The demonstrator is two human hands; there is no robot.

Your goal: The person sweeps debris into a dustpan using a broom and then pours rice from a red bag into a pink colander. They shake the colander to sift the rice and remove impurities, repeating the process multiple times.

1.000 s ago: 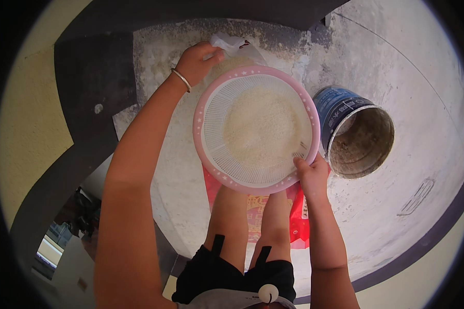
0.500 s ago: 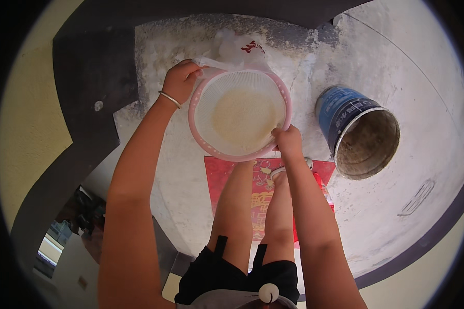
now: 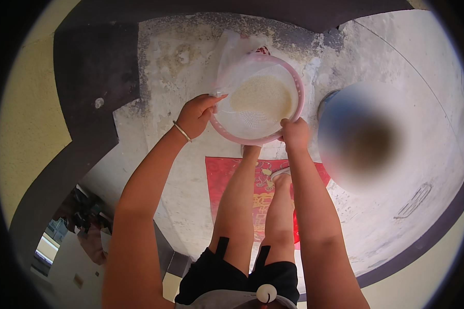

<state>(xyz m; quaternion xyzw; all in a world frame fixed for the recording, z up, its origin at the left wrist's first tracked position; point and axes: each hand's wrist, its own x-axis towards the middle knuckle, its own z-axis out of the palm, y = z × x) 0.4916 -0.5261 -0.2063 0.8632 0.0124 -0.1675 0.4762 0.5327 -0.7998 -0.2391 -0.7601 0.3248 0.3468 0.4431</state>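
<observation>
A round colander (image 3: pixel 216 122) with a pink rim and white mesh is held over the floor in front of my legs. Pale, rice-like grains (image 3: pixel 263 98) lie inside, heaped toward its right side. My right hand (image 3: pixel 296 135) is closed on the near right rim, thumb on top. At the left rim my left hand (image 3: pixel 196 117), with a bangle at the wrist, pinches a clear white plastic bag (image 3: pixel 232 54). The bag drapes over the colander's far left side and stands up behind it. Whether the left fingers also grip the rim cannot be made out.
To the right stands a blue bucket (image 3: pixel 345 110), its mouth blurred. A red patterned mat (image 3: pixel 224 177) lies under my feet on the worn pale floor. Dark bands border the floor at the far side and left. Dark items (image 3: pixel 82 211) sit at the lower left.
My left hand has come nearer and to the right with the bag, which now covers the colander's left part. The colander has shifted right and away, and the grains have slid rightward.
</observation>
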